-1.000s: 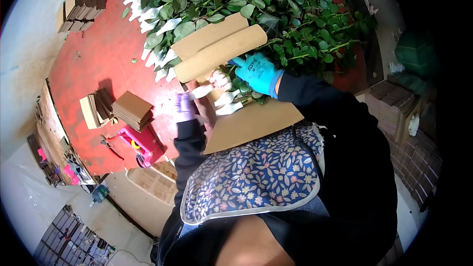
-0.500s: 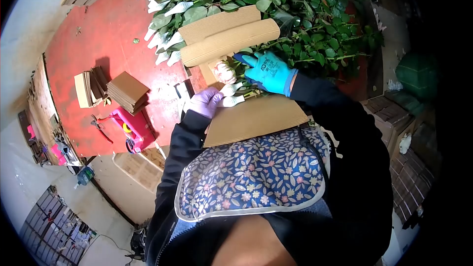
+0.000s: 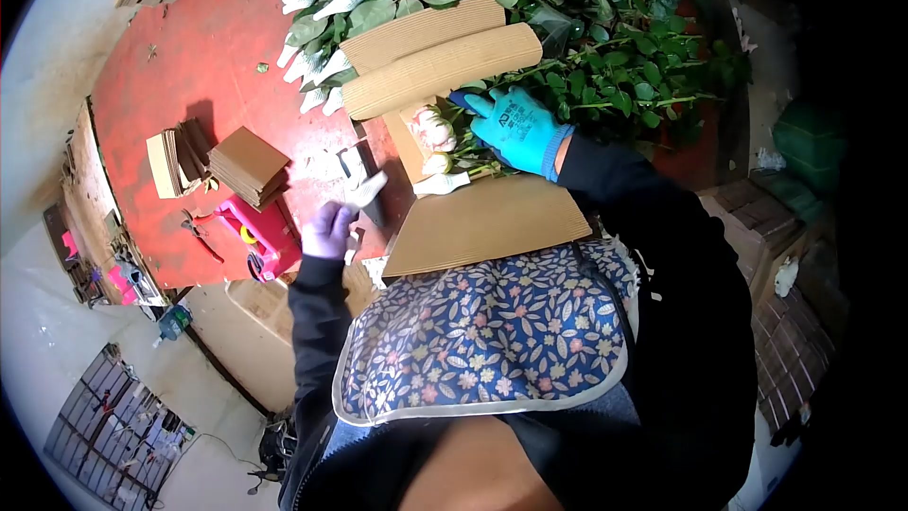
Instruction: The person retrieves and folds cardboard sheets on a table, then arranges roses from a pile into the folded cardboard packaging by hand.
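My left hand, in a light purple glove, pinches a white mesh bud sleeve above the red table. My right hand, in a teal and dark blue glove, is closed around the rose stems; its fingertips are partly hidden. To the left of that hand lie a pale pink rose and a smaller bare bud. Just below them, another bud wears a white mesh sleeve. The roses lie on corrugated cardboard, beside a rolled cardboard piece.
Many leafy rose stems with white-sleeved heads cover the back of the red table. Small cardboard stacks, a pink tape dispenser and red-handled pliers lie at the left. A floral apron covers my lap.
My left hand has moved left and down, away from the roses, with a white mesh sleeve in its fingers. A bud beside the pink rose is now bare. My right hand stays nearly still.
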Action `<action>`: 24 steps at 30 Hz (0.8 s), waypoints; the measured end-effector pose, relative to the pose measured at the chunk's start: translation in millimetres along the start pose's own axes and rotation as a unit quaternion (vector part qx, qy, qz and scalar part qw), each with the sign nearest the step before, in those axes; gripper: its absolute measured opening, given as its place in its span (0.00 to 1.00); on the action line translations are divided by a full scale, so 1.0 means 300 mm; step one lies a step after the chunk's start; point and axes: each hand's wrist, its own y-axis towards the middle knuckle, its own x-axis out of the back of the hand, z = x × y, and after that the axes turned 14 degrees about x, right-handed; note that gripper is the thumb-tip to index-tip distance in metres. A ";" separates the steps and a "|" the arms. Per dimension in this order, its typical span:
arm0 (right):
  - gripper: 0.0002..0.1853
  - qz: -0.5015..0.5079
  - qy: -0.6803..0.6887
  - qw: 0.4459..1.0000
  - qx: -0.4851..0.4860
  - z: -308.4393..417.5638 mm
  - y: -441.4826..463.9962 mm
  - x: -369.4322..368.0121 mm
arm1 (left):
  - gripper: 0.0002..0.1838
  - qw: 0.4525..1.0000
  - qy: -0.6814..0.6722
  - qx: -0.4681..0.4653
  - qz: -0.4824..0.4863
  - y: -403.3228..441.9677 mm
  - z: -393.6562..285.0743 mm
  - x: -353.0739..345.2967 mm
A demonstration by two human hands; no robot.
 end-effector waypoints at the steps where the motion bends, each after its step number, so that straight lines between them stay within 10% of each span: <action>1: 0.07 -0.006 0.009 1.000 0.002 0.001 -0.001 0.011 | 0.07 0.999 0.036 0.005 -0.002 -0.030 0.057 0.040; 10: 0.17 -0.120 0.223 0.966 0.048 -0.046 -0.065 0.140 | 0.22 0.902 0.301 0.297 0.084 -0.384 0.906 0.041; 14: 0.10 -0.098 0.152 0.983 -0.012 0.041 -0.082 0.341 | 0.32 0.760 0.456 0.438 0.147 -0.419 0.755 0.006; 16: 0.12 -0.066 0.193 0.977 0.059 0.059 -0.055 0.315 | 0.26 0.768 0.476 0.351 0.248 -0.272 0.512 0.011; 19: 0.15 0.164 0.267 0.948 0.056 0.071 0.033 0.238 | 0.15 0.971 0.219 0.023 0.096 -0.100 0.130 -0.003; 24: 0.13 0.195 0.106 0.970 0.096 0.070 0.089 0.072 | 0.14 0.973 0.068 -0.137 0.173 0.075 -0.274 -0.115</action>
